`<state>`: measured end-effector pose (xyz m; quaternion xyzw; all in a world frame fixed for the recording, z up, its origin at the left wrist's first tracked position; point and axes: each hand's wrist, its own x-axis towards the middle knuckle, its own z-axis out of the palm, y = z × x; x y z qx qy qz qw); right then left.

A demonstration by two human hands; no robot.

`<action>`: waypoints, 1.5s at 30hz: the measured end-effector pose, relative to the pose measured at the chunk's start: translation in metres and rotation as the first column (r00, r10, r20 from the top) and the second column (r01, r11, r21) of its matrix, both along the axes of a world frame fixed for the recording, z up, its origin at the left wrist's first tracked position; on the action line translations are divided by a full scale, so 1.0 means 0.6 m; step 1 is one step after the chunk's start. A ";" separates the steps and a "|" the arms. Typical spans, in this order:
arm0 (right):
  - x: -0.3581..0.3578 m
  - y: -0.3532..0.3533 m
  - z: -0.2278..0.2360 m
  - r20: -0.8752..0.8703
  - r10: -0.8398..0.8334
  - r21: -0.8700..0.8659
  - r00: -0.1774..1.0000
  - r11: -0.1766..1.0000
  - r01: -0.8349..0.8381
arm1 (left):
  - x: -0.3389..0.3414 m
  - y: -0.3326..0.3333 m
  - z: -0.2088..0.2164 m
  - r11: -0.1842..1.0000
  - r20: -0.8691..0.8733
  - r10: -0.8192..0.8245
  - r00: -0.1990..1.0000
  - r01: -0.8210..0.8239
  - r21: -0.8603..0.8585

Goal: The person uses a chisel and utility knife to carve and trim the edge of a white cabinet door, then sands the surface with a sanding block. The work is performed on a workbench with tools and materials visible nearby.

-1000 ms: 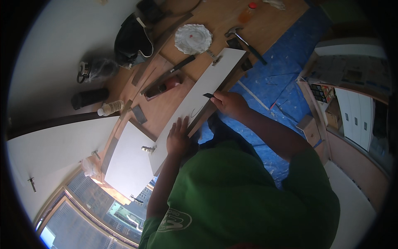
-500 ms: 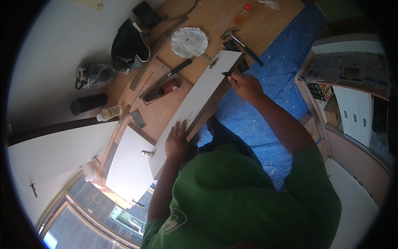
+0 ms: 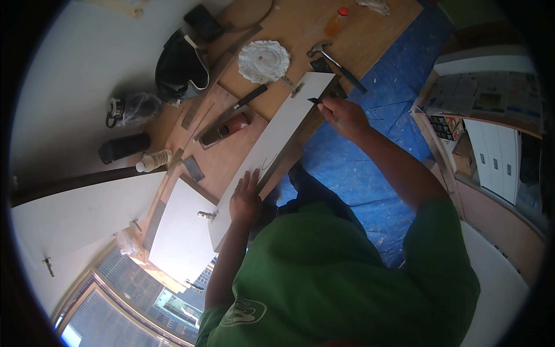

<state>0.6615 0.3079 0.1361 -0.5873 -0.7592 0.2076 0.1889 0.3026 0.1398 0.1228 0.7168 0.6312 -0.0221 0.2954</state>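
A long narrow white panel (image 3: 280, 130) lies slantwise across the bench in front of me, its brown edge toward my body. Fingers outstretched, my left hand (image 3: 245, 199) rests flat on its nearer part, beside a thin curved mark. At the panel's far end my right hand (image 3: 345, 118) grips a small dark pointed tool (image 3: 314, 100). The tip is at the panel's white face near the right edge; whether it touches, I cannot tell. A metal hinge (image 3: 296, 90) sits close to that tip, and another hinge (image 3: 206, 215) sticks out near my left hand.
Beyond the panel lie a claw hammer (image 3: 338, 65), a white crinkled round dish (image 3: 263, 61), a dark-handled long tool (image 3: 234, 111) and a reddish hand plane (image 3: 225, 130). A bottle (image 3: 336, 23), a black bag (image 3: 180, 68) and another white panel (image 3: 184, 231) are around. Blue sheeting (image 3: 358, 168) covers the floor.
The right hand and its tool have shifted very slightly, and the panel's far end appears a little lower and farther left. The left hand stays on the panel.
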 end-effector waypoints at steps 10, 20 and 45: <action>-0.080 -0.080 -0.008 -0.051 0.118 -0.052 0.992 0.991 -0.121 | -0.010 0.008 -0.007 1.000 0.041 0.003 0.999 -0.004 0.008; 0.125 0.111 -0.039 0.147 -0.303 -0.011 0.941 0.951 0.308 | -0.006 0.012 -0.001 1.000 0.034 -0.005 0.999 0.005 0.009; 0.196 0.124 -0.078 0.221 -0.452 -0.004 0.864 0.886 0.464 | 0.003 0.015 0.005 1.000 0.037 -0.002 0.999 0.003 -0.028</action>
